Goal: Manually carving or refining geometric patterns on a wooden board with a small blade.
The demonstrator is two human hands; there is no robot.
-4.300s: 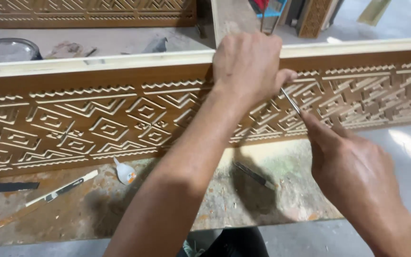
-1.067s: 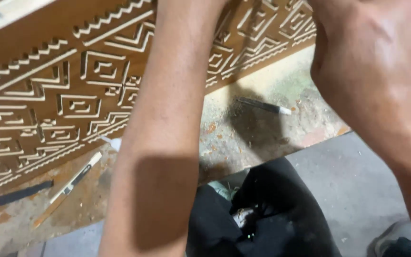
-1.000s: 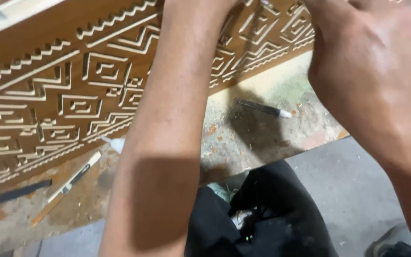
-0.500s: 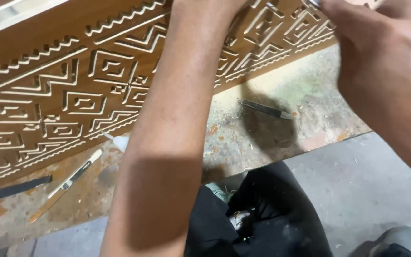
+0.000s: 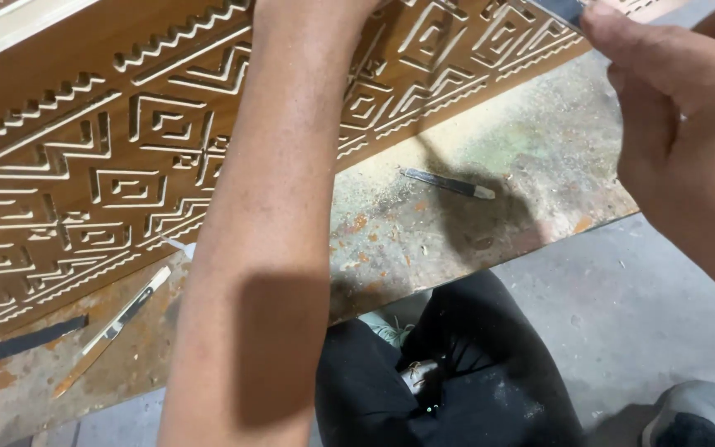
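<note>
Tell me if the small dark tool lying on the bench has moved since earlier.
No. The dark tool lies at the same spot on the workbench below the carved panel; only the camera shifted.

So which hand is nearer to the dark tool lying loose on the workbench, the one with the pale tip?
The right hand: it is just right of and above the dark tool. The left hand is out of view past the top edge, its forearm crossing the carved wooden panel.

Workbench point(image 5: 424, 240): worn, dusty top with rust-coloured stains. A carved wooden panel point(image 5: 84, 165) with geometric relief stands on edge along its far side. Near the front edge, right of centre, lies a dark flat blade point(image 5: 448, 183). Toward the left end lie a light-handled tool point(image 5: 122, 319) and a dark strip point(image 5: 39, 337).
</note>
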